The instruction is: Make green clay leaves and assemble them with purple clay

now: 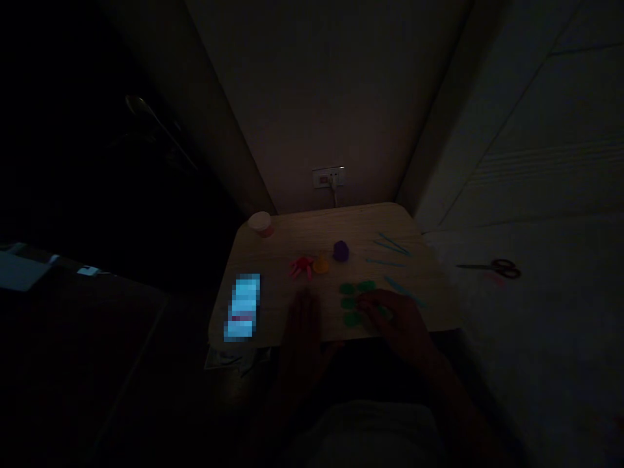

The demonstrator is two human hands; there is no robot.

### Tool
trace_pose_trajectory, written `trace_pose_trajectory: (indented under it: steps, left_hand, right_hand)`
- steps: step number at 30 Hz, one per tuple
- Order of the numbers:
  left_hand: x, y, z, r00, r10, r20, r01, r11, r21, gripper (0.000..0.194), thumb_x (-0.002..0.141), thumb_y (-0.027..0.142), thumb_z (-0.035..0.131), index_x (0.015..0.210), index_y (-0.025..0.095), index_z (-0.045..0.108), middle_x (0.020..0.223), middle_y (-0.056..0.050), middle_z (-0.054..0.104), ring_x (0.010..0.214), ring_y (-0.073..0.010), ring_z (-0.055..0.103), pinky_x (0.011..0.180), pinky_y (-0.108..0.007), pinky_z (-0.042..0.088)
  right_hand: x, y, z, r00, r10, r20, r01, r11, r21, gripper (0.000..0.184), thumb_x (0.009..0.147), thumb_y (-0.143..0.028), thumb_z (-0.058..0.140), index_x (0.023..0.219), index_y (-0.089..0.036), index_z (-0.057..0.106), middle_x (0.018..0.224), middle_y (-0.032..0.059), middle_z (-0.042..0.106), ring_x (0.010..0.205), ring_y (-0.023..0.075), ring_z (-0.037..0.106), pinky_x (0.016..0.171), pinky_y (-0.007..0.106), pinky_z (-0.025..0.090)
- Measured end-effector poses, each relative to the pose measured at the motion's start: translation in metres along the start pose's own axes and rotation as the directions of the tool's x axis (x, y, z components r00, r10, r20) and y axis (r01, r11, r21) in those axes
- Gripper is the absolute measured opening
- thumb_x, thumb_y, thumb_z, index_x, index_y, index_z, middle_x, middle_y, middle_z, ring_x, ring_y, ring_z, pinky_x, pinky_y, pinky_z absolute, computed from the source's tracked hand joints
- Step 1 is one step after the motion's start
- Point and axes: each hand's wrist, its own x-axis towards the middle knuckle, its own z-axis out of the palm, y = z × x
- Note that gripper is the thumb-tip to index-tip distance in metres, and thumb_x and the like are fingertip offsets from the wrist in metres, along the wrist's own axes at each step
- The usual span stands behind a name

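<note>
My left hand (pixel 303 338) lies flat on the small wooden table (pixel 287 240), fingers stretched forward and holding nothing. Over several flat green rounded pieces (pixel 347 288) my right hand (pixel 397 318) is bent down, with thumb and fingertips pinched together at their right side. The dim light hides what is between those fingertips. Past my left fingers sit a pink-red shape with finger-like strands (pixel 302 265), an orange lump (pixel 320 264) and a purple lump (pixel 341 251). Several thin blue strips (pixel 390 262) lie to the right, one of them partly behind my right hand.
A whitish cup (pixel 261 224) stands at the table's back left corner. A lit phone, its screen blurred (pixel 242 307), lies at the left edge. Scissors (pixel 504 268) rest on the pale surface to the right. A wall socket (pixel 328 177) with a plugged-in cable is behind the table.
</note>
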Motion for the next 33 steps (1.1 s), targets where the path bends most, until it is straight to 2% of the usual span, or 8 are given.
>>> trace_pose_trajectory:
  steps: [5, 12, 16, 20, 24, 29, 33]
  left_hand:
    - [-0.001, 0.003, -0.004, 0.996, -0.087, -0.004, 0.087, 0.996, 0.009, 0.097, 0.089, 0.047, 0.073, 0.165, 0.015, 0.022, 0.173, -0.025, 0.009, 0.160, -0.0441, 0.013, 0.124, -0.064, 0.030]
    - [-0.016, 0.016, -0.004, 0.996, -0.092, 0.009, 0.092, 0.996, 0.020, 0.102, 0.088, 0.044, 0.075, 0.166, 0.014, 0.017, 0.173, -0.025, 0.012, 0.159, -0.0436, 0.018, 0.123, -0.063, 0.033]
    - [-0.019, 0.021, -0.002, 0.993, -0.115, -0.007, 0.115, 0.993, 0.037, 0.099, 0.090, 0.045, 0.072, 0.167, 0.015, 0.016, 0.174, -0.023, 0.011, 0.160, -0.0447, 0.014, 0.123, -0.065, 0.031]
    - [-0.007, 0.015, -0.001, 0.994, -0.111, -0.006, 0.111, 0.993, 0.039, 0.098, 0.091, 0.051, 0.070, 0.166, 0.016, 0.019, 0.174, -0.022, 0.013, 0.160, -0.0463, 0.011, 0.123, -0.068, 0.029]
    - [0.004, 0.006, -0.002, 0.997, -0.078, -0.011, 0.078, 0.997, 0.000, 0.105, 0.087, 0.054, 0.073, 0.166, 0.015, 0.016, 0.173, -0.024, 0.015, 0.160, -0.0442, 0.014, 0.124, -0.065, 0.029]
    - [0.003, 0.003, 0.000, 0.999, -0.050, -0.010, 0.050, 0.998, -0.031, 0.105, 0.090, 0.053, 0.071, 0.166, 0.013, 0.010, 0.172, -0.025, 0.018, 0.160, -0.0415, 0.017, 0.125, -0.063, 0.030]
    - [0.003, 0.003, 0.001, 0.999, -0.039, -0.006, 0.039, 0.998, -0.039, 0.103, 0.090, 0.051, 0.070, 0.166, 0.012, 0.012, 0.172, -0.025, 0.019, 0.160, -0.0416, 0.018, 0.125, -0.062, 0.031]
  right_hand:
    - [-0.001, 0.002, -0.001, 1.000, 0.012, -0.003, -0.012, 1.000, -0.010, 0.023, 0.100, -0.035, 0.060, 0.101, -0.025, 0.081, 0.103, 0.0075, 0.082, 0.092, 0.0239, 0.078, 0.086, 0.036, 0.061]
    - [-0.001, 0.002, 0.002, 1.000, 0.010, 0.001, -0.010, 1.000, -0.026, 0.024, 0.100, -0.035, 0.059, 0.099, -0.024, 0.081, 0.103, 0.0081, 0.082, 0.092, 0.0245, 0.078, 0.086, 0.037, 0.060]
    - [-0.001, 0.003, 0.002, 1.000, 0.000, -0.003, 0.000, 1.000, -0.025, 0.023, 0.100, -0.034, 0.060, 0.098, -0.024, 0.081, 0.101, 0.0069, 0.082, 0.091, 0.0236, 0.078, 0.085, 0.036, 0.060]
    - [-0.001, 0.004, 0.000, 1.000, 0.007, 0.002, -0.007, 1.000, -0.028, 0.022, 0.099, -0.033, 0.061, 0.099, -0.024, 0.080, 0.101, 0.0068, 0.082, 0.093, 0.0238, 0.077, 0.086, 0.035, 0.059]
    - [-0.001, 0.007, -0.002, 1.000, 0.013, -0.005, -0.013, 1.000, -0.015, 0.021, 0.099, -0.033, 0.061, 0.101, -0.025, 0.080, 0.103, 0.0061, 0.082, 0.095, 0.0232, 0.077, 0.086, 0.034, 0.059]
    - [0.000, 0.009, -0.003, 1.000, 0.021, 0.003, -0.021, 1.000, -0.011, 0.021, 0.099, -0.030, 0.060, 0.101, -0.025, 0.080, 0.102, 0.0056, 0.082, 0.095, 0.0225, 0.077, 0.087, 0.034, 0.058]
    - [0.000, 0.009, -0.004, 1.000, 0.028, -0.008, -0.028, 1.000, -0.012, 0.021, 0.099, -0.031, 0.060, 0.102, -0.024, 0.080, 0.102, 0.0058, 0.081, 0.094, 0.0224, 0.076, 0.087, 0.034, 0.058]
